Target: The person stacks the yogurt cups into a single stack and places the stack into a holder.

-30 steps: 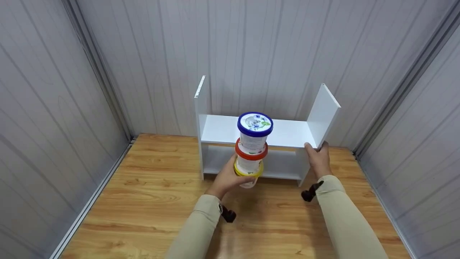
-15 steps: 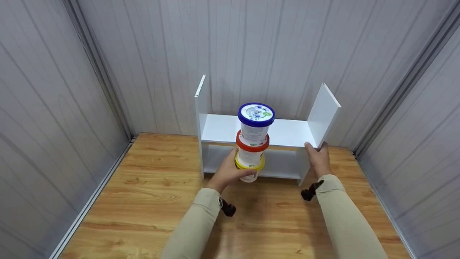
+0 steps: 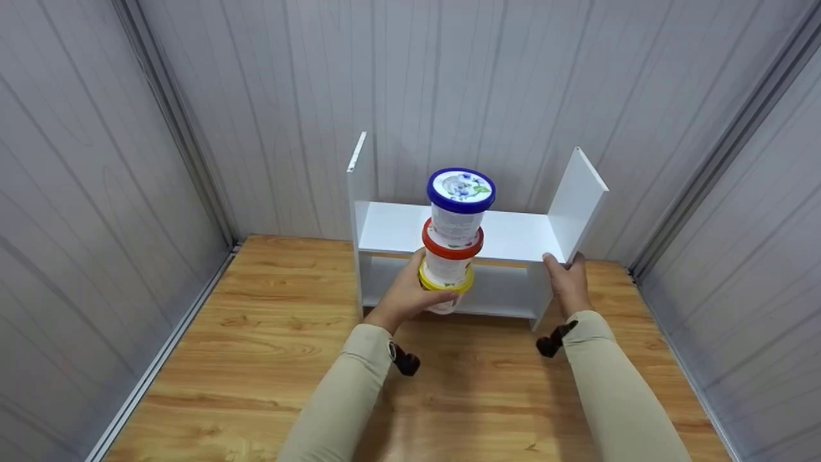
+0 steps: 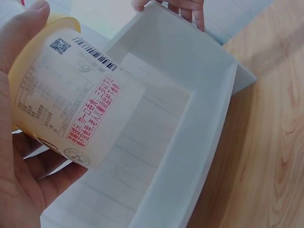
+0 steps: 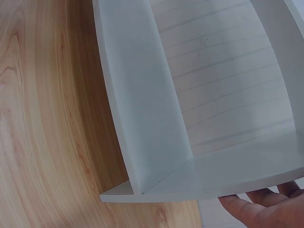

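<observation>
Three lidded tubs stand stacked in the head view: one with a blue lid [image 3: 461, 190] on top, one with a red lid [image 3: 453, 240] in the middle, one with a yellow lid [image 3: 446, 280] at the bottom. My left hand [image 3: 408, 296] grips the bottom tub and holds the stack off the floor, in front of a white shelf unit [image 3: 397, 228]. Printed text and a barcode show on the bottom tub [image 4: 80, 90] in the left wrist view. With thumb and fingers, my right hand [image 3: 568, 282] holds the unit's right side panel [image 3: 577, 199].
The shelf unit has an upper board and a lower board [image 3: 503, 292] between two side panels. It stands on the wooden floor [image 3: 276, 321], close to the back wall [image 3: 308, 115]. Panelled walls rise at left and right.
My left hand has lifted the stack of tubs, so the blue lid now overlaps the wall behind the upper shelf. My right hand keeps its hold on the side panel.
</observation>
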The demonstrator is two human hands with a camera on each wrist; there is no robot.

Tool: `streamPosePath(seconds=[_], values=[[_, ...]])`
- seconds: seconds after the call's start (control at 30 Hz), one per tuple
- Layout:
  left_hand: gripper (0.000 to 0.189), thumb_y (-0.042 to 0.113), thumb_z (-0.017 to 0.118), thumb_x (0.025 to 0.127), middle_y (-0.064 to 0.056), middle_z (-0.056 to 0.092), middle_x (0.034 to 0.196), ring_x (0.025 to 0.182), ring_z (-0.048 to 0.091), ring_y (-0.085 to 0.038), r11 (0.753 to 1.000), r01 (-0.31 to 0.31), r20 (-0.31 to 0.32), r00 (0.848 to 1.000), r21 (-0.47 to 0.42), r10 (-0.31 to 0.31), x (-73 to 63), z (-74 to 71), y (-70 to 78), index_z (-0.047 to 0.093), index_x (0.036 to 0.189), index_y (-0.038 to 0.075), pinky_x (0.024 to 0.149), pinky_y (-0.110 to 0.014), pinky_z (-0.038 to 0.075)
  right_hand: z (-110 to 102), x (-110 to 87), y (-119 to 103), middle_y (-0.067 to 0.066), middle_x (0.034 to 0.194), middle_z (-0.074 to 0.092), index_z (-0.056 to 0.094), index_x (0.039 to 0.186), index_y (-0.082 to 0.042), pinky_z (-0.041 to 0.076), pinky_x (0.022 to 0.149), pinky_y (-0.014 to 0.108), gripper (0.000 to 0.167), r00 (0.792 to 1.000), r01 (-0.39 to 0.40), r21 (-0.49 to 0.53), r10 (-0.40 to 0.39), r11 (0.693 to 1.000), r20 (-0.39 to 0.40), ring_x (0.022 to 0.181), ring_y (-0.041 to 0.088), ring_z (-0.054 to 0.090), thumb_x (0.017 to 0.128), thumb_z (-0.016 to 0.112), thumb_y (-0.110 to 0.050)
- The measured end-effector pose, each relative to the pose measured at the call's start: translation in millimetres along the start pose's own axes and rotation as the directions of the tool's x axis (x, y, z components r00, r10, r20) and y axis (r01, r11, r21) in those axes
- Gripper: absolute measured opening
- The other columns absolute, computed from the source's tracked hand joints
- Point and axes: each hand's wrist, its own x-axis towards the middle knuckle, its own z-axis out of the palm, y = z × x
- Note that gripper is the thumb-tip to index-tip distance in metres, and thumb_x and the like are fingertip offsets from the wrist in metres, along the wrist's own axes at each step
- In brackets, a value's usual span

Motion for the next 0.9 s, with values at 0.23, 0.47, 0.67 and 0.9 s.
streamPosePath(seconds=[0.23, 0.47, 0.67, 0.9], values=[[0.092, 0.046, 0.094, 0.067, 0.012, 0.059, 0.131, 0.119, 0.058, -0.016, 1.000, 0.010, -0.003, 1.000, -0.006, -0.011, 3.0, 1.9, 12.1, 0.041, 0.142, 0.038, 0.108, -0.048, 0.043, -2.1, -0.4, 0.0, 0.018, 0.164, 0.016, 0.003, 0.161, -0.009, 0.021, 0.123, 0.043, 0.091, 1.000, -0.022, -0.003, 0.022, 1.000, 0.001, 0.150, 0.029, 0.021, 0.097, 0.059, -0.041], [0.093, 0.046, 0.093, 0.069, 0.010, 0.060, 0.130, 0.118, 0.059, -0.017, 1.000, -0.022, -0.009, 1.000, 0.001, 0.022, 7.5, 4.1, 20.8, 0.041, 0.144, 0.033, 0.106, -0.048, 0.045, -3.6, 0.0, 2.6, 0.015, 0.167, 0.010, -0.001, 0.162, -0.013, 0.018, 0.123, 0.044, 0.092, 1.000, -0.029, -0.002, 0.029, 1.000, 0.006, 0.152, 0.029, 0.017, 0.098, 0.058, -0.041], [0.091, 0.046, 0.092, 0.069, 0.011, 0.061, 0.127, 0.114, 0.060, -0.016, 0.998, -0.050, -0.026, 0.998, 0.035, 0.051, 10.4, 5.9, 27.4, 0.041, 0.143, 0.032, 0.104, -0.047, 0.047, -4.1, -1.5, 5.2, 0.016, 0.166, 0.013, 0.003, 0.162, -0.011, 0.019, 0.123, 0.043, 0.090, 1.000, -0.013, 0.000, 0.013, 1.000, 0.006, 0.151, 0.029, 0.019, 0.098, 0.059, -0.042], [0.090, 0.050, 0.091, 0.070, 0.014, 0.063, 0.122, 0.109, 0.063, -0.011, 0.988, -0.088, -0.038, 0.995, 0.125, 0.093, 15.1, 9.1, 36.7, 0.043, 0.143, 0.030, 0.100, -0.040, 0.049, -6.8, -2.9, 7.7, 0.017, 0.165, 0.012, 0.001, 0.161, -0.011, 0.020, 0.122, 0.043, 0.090, 1.000, -0.003, 0.022, 0.002, 1.000, 0.028, 0.151, 0.029, 0.018, 0.099, 0.058, -0.043]])
